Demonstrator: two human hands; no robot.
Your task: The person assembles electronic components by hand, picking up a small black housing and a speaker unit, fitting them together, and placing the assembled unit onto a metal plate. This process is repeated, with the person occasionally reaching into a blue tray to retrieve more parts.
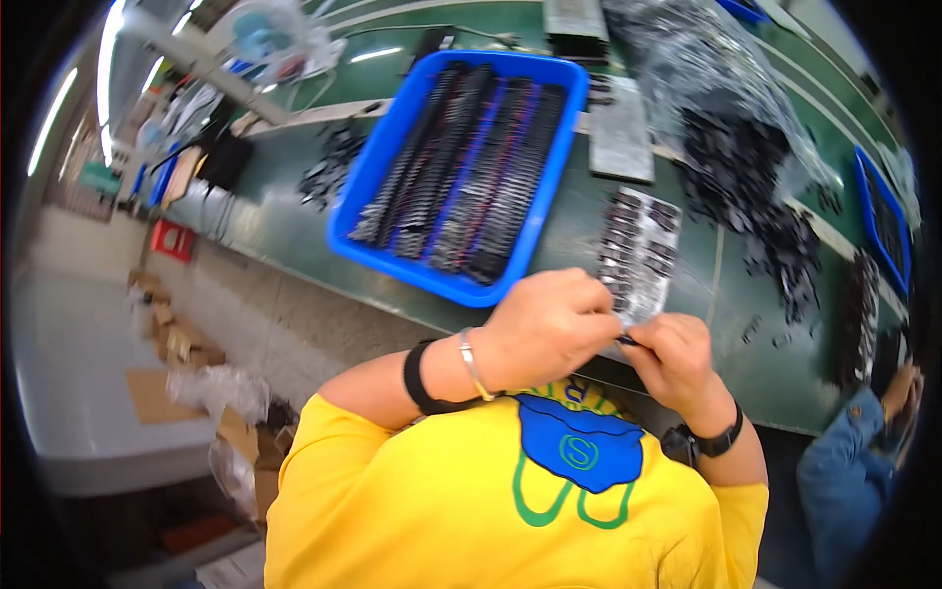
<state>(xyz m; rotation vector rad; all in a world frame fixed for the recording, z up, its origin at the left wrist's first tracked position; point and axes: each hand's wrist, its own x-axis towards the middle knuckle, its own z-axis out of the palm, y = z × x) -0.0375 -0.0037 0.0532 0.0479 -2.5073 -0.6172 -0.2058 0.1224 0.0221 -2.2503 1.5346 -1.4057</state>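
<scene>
My left hand (554,322) and my right hand (677,355) meet at the table's near edge, close to my chest. Fingers and thumbs of both are pinched together around a small black part (626,340), mostly covered by the fingertips. Just beyond the hands lies a silver metal plate (643,299) bearing rows of small black pieces (616,243). Left of it stands a blue tray (577,118) packed with long rows of thin black parts (505,167).
Loose black pieces (731,162) spill from a clear plastic bag (702,59) at the right. Another heap (334,162) lies left of the tray. A bare metal plate (620,137) sits farther back. Someone in a blue sleeve (844,466) works at the far right.
</scene>
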